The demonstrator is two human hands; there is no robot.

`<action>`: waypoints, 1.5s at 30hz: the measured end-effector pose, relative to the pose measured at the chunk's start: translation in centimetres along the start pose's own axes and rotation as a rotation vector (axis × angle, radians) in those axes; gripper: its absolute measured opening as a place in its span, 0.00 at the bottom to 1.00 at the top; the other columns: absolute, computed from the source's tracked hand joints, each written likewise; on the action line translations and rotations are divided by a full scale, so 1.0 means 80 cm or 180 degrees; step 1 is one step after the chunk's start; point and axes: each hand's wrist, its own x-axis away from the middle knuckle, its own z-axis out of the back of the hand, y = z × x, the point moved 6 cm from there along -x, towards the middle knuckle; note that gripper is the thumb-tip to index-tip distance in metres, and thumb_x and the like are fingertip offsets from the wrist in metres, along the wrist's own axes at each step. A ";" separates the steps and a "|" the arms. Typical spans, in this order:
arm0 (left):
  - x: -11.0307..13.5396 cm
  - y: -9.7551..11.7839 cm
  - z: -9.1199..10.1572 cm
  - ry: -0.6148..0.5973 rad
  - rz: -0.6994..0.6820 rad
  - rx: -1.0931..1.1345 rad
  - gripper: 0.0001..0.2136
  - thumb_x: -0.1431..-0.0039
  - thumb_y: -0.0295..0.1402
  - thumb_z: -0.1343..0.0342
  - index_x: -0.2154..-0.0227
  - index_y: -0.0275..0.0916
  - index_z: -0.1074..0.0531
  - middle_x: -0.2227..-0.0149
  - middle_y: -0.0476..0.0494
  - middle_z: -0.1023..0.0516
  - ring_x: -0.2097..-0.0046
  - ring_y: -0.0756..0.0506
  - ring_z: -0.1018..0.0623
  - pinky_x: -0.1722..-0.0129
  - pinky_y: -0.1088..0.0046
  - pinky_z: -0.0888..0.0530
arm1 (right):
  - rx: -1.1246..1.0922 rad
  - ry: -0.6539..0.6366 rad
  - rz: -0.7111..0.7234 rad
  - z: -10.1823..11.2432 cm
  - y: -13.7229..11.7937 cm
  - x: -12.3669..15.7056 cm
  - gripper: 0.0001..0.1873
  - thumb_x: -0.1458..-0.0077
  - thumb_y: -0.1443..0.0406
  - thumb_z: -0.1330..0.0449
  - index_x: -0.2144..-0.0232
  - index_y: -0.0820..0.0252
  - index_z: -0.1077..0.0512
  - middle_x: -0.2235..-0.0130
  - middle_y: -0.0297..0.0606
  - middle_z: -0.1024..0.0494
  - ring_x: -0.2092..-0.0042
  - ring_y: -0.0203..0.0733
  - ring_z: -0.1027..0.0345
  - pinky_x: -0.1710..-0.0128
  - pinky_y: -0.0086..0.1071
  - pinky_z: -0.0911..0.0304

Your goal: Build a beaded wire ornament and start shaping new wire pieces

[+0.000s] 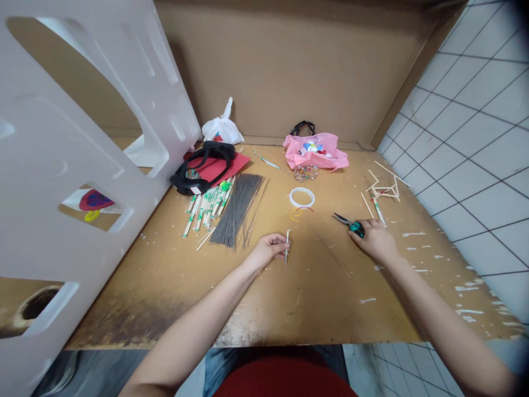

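My left hand pinches a short, thin whitish stick near the middle of the table, holding it close to upright. Over on the right, my right hand is closed around the green and black handles of a pair of pliers; the jaws point up and left. Between the hands a thin wire lies on the wood. Ahead of them sit a white ring-shaped roll and a small yellow and red wire loop. A bundle of grey wires lies left of my left hand.
Wrapped chopsticks, a black head strap and red paper lie at left. A white bag and pink bag stand behind. A stick frame lies right. A white plastic panel and tiled wall flank the table.
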 end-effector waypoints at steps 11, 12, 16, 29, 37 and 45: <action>-0.002 -0.004 -0.001 0.0016 -0.0025 0.0025 0.17 0.65 0.37 0.32 0.73 0.32 0.30 0.77 0.50 0.26 0.75 0.53 0.27 0.75 0.80 0.30 | -0.0163 0.0206 0.0113 0.026 -0.029 0.018 0.22 0.44 0.54 0.52 0.55 0.61 0.31 0.55 0.47 0.27 0.51 0.52 0.39 0.54 0.39 0.47; -0.002 -0.004 -0.001 0.0015 -0.0027 0.0002 0.17 0.65 0.37 0.33 0.73 0.32 0.30 0.77 0.50 0.26 0.75 0.53 0.27 0.75 0.79 0.30 | -0.0223 0.0028 0.0134 0.027 -0.037 0.021 0.20 0.44 0.55 0.53 0.59 0.59 0.29 0.57 0.45 0.26 0.54 0.50 0.37 0.57 0.37 0.45; -0.005 -0.003 0.001 0.0111 -0.0182 -0.0245 0.17 0.63 0.38 0.34 0.72 0.33 0.30 0.77 0.51 0.28 0.77 0.54 0.28 0.76 0.79 0.31 | -0.0311 -0.0907 0.0215 0.020 -0.074 0.037 0.15 0.45 0.55 0.51 0.70 0.54 0.28 0.67 0.39 0.23 0.65 0.45 0.31 0.70 0.32 0.47; -0.008 0.012 0.016 0.0496 -0.0852 -0.1422 0.07 0.52 0.31 0.44 0.68 0.35 0.31 0.82 0.57 0.37 0.81 0.56 0.37 0.78 0.80 0.38 | 0.0182 -0.1160 0.0167 0.015 -0.107 0.035 0.11 0.51 0.67 0.49 0.71 0.61 0.26 0.66 0.50 0.21 0.64 0.51 0.28 0.71 0.34 0.44; -0.031 0.053 0.012 0.0713 -0.0989 -0.2953 0.08 0.49 0.28 0.46 0.65 0.34 0.27 0.74 0.47 0.26 0.73 0.51 0.29 0.70 0.77 0.34 | -0.0360 -0.0808 0.0115 0.054 -0.124 0.026 0.12 0.50 0.59 0.47 0.74 0.56 0.25 0.71 0.40 0.21 0.67 0.45 0.28 0.74 0.30 0.48; -0.037 0.101 0.041 0.1009 -0.0902 -0.4287 0.11 0.44 0.30 0.53 0.64 0.37 0.26 0.60 0.39 0.23 0.57 0.45 0.25 0.56 0.72 0.33 | -0.1759 -0.0039 0.0497 0.063 -0.176 0.029 0.13 0.46 0.60 0.48 0.72 0.58 0.25 0.71 0.37 0.21 0.71 0.39 0.30 0.73 0.28 0.44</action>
